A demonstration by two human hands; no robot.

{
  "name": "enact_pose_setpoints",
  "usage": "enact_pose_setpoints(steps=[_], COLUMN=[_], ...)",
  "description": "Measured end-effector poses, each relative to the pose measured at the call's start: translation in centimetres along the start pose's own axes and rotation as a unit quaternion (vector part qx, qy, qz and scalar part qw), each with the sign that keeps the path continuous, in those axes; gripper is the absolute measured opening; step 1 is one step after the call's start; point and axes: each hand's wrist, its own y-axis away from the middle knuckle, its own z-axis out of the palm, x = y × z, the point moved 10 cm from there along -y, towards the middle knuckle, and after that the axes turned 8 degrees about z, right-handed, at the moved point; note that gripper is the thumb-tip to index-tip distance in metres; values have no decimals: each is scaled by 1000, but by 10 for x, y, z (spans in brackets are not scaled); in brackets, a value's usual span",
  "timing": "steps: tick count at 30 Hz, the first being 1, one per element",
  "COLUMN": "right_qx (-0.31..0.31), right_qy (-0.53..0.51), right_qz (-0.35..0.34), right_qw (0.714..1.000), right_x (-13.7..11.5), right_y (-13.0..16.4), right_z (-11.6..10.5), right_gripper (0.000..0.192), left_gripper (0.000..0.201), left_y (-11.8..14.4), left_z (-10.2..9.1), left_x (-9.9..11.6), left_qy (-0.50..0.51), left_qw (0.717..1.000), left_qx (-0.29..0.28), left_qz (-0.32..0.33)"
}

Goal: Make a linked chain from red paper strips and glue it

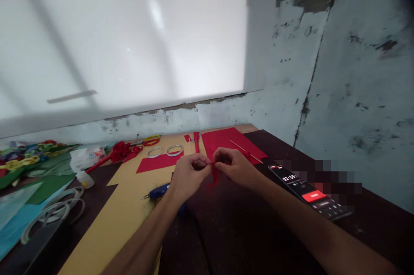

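Observation:
Both hands meet over the dark table, pinching one small strip of red paper between their fingertips. My left hand grips its left end and my right hand grips its right end; the strip hangs down a little between them. Just behind the hands lies a large red paper sheet with a thin wooden stick across it. A smaller red sheet rests on yellow paper to the left.
A blue glue gun lies by my left wrist. Two tape rings, scissors and a red paper flower sit farther back. A phone showing a timer is at right. Tape rolls and coloured paper fill the left side.

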Motion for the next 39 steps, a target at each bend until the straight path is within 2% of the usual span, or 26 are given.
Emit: enact_pose_setpoints(steps=[4,9,12,17,20,24,28,32,36,39], right_qx=[-8,18,2,13,-3,3,-9,8,-5,5], right_qy=[-29,-36,-35,-42,-57,-50,-60,-51,-79,-74], right_qz=[16,28,15,8,7,-3,0,-15,-5,-9], right_qw=[999,999,999,999,998,999,998,999,997,997], right_x=[4,8,6,3,1,-3,-2,-2,0,-2], right_y=[-1,-3,-3,-2,-1,1,1,0,-1,0], right_z=[2,-4,-1,-3,0,-1,1,-1,2,0], right_gripper=[5,5,7,6,4,2,3,5,5,3], left_gripper=[10,11,8,9,7,7,6,7,7,7], left_y=[-1,-1,-2,-1,-2,-3,-2,-2,-3,-3], left_z=[-7,2,-2,3,-3,-1,-4,2,-3,2], left_x=[4,-4,-3,-4,-1,0,0,-3,-2,-3], left_qy=[0,51,62,94,84,104,106,132,132,145], left_qw=[999,999,998,995,996,994,994,990,990,988], left_qx=[30,-14,9,-13,11,4,20,-1,19,-3], left_qz=[13,-14,-6,-32,-23,-25,-27,-49,-43,-51])
